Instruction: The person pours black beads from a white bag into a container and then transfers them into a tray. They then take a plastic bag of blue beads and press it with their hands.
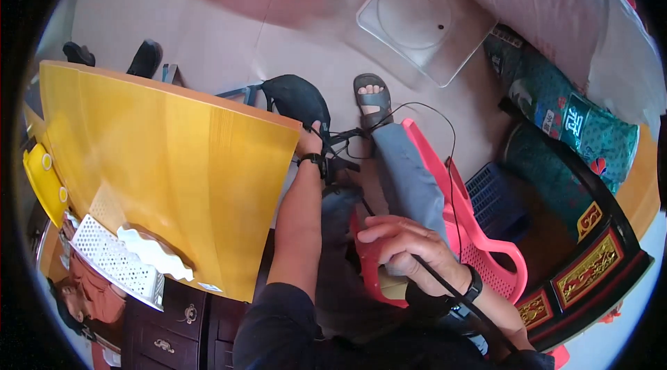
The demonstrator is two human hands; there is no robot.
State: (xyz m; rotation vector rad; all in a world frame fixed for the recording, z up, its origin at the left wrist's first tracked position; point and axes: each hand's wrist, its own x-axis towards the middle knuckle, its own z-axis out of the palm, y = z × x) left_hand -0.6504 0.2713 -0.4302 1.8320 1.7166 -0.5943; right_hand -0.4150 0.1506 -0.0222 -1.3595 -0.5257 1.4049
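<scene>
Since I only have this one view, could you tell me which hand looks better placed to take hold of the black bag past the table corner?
Left, probably. The left hand is stretched out right at the black bag by the yellow table corner, while the right hand rests back on the pink chair near the lap.

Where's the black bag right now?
In the head view, the black bag hangs past the yellow table's far corner, just above the left hand, near the sandalled foot.

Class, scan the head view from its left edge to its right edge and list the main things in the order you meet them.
White perforated basket → yellow tabletop → left hand → sandalled foot → right hand → pink plastic chair → blue crate → green patterned sacks.
</scene>
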